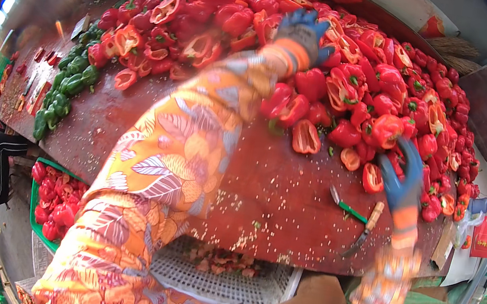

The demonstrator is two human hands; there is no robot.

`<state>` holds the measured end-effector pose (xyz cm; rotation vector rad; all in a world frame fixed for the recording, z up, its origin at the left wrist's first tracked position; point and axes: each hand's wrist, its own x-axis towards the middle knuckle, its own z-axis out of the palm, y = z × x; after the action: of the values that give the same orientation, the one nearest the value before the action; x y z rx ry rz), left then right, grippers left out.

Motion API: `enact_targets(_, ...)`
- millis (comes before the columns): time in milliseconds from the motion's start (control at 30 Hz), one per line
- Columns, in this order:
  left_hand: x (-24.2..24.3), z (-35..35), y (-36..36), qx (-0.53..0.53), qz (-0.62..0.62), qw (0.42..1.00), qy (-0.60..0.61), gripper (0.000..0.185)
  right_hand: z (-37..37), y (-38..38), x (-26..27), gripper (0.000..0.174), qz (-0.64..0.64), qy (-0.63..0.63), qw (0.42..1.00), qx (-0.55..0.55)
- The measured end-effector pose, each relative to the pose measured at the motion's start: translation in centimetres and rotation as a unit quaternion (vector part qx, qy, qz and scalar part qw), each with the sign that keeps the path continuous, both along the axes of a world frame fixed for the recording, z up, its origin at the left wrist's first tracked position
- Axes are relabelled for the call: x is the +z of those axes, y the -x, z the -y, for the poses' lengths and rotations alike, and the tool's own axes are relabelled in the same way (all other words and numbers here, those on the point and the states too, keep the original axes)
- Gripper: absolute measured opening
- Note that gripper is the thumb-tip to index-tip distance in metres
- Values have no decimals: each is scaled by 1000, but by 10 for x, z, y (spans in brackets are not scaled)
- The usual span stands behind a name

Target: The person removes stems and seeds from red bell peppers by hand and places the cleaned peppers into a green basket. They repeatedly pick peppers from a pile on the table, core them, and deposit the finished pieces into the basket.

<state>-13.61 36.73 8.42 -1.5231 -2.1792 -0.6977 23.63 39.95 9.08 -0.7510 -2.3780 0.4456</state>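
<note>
A large heap of red bell peppers (388,83), some whole and some cut into hollow halves, covers the far side of the dark red table (275,189). My left hand (304,34), in a blue-coated glove with an orange cuff, reaches into the heap with its fingers spread. At the heap's near right edge is my right hand (403,174), gloved alike. Its thumb and fingers are apart, the fingertips close to a red pepper (387,131); contact is unclear. Just below lie a green-handled knife (352,211) and a wooden-handled curved knife (373,219).
Green peppers (68,85) form a row on the left. Red peppers fill a green crate (34,202) beside the table. Under the front edge, a white perforated basket (225,284) holds pepper scraps. Another person's leg (7,156) shows far left. Seeds dot the tabletop.
</note>
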Motion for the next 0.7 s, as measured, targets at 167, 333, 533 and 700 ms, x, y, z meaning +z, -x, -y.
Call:
enact_targets(167,-9,-63,123,14,64,975,213,88,-149,216,-18,80,28,42,996,68)
enact_targets(333,-28,-60,155,-173,218,930,240,109,-252,324,-74,87,227,144,962,48)
enact_targets(533,-31,13,126,-118,173,955,207,96,-225,332,-128,78,132,291,933,168)
enact_targets(700,-54,82,102,-122,66,971,195,82,-126,315,-109,90,174,265,944,93)
